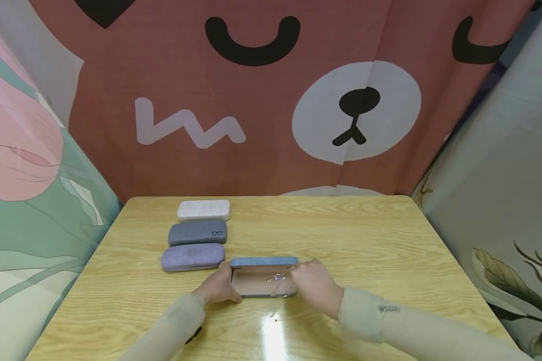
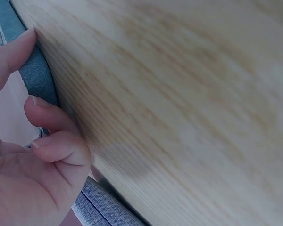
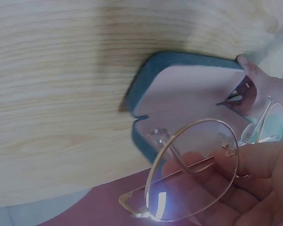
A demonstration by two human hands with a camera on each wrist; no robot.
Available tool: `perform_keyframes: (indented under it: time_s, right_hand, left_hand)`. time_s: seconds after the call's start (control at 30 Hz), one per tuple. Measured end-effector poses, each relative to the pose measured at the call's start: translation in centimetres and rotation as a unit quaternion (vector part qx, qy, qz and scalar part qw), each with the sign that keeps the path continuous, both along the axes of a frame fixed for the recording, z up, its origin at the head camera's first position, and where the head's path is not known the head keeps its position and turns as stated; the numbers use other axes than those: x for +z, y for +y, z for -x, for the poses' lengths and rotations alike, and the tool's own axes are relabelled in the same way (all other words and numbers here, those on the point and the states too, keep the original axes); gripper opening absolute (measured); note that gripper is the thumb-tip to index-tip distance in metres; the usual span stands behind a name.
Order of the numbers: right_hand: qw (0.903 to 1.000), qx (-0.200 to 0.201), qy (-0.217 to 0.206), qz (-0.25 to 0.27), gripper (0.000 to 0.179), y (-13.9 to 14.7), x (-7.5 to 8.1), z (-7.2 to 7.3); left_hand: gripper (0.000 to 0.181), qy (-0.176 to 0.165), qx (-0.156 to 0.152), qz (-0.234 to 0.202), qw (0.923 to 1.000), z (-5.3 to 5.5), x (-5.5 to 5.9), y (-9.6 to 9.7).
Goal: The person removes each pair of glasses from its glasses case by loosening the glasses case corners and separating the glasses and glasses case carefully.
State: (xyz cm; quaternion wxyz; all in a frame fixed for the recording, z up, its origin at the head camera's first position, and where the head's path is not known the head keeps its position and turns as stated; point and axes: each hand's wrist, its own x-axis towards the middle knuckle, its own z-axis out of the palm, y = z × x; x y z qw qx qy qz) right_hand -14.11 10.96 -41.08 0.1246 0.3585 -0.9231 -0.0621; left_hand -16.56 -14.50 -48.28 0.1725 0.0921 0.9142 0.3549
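A blue glasses case [image 1: 264,261] with a pale pink lining stands open on the table before me. My left hand [image 1: 219,287] grips its left end, the thumb at the front edge; in the left wrist view the fingers bend around the case wall [image 2: 40,77]. At the right end, my right hand [image 1: 318,287] holds a pair of eyeglasses [image 3: 193,169] with thin gold rims and clear lenses. Seen from the right wrist, the glasses are in front of the case's open side [image 3: 179,59]. Part of the frame is hidden by the fingers.
Left of the open case lie a purple glasses case [image 1: 192,257], a grey-blue one [image 1: 197,232] with a small glasses print, and a white one [image 1: 204,210], in a column. A patterned curtain [image 1: 271,175] hangs behind the wooden table [image 1: 366,225].
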Motion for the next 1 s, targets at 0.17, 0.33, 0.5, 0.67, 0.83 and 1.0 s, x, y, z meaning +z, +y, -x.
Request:
perform_keyframes:
  time_s: [0.17,0.33,0.5,0.67,0.83,1.0]
  right_hand:
    - [0.9998,0.002,0.007,-0.021,0.02,1.2,0.1,0.4]
    - [0.9994,-0.013,0.007,-0.032,0.02,2.4,0.5,0.8]
    - [0.9995,-0.025,0.003,-0.017,0.024,3.5,0.7,1.3]
    - [0.9987,-0.044,-0.017,-0.018,0.02,4.7,0.7,1.8]
    - [0.9975,-0.057,-0.036,-0.02,0.015,5.8,0.5,2.3]
    - [0.9975,-0.057,-0.025,-0.033,0.016,6.7,0.4,2.8]
  left_hand:
    - [0.101,-0.007,0.01,-0.01,0.9999,0.0,0.1,0.0]
    - [0.101,-0.005,0.015,-0.016,0.9998,-0.1,0.1,0.1]
    - [0.101,-0.002,0.018,-0.017,0.9997,-0.1,0.0,0.1]
    - [0.101,-0.004,0.017,-0.017,0.9997,-0.1,0.1,0.1]
    - [0.101,-0.008,0.016,-0.02,0.9996,-0.2,0.2,0.1]
    - [0.103,-0.011,0.019,-0.018,0.9996,-0.1,0.0,0.1]
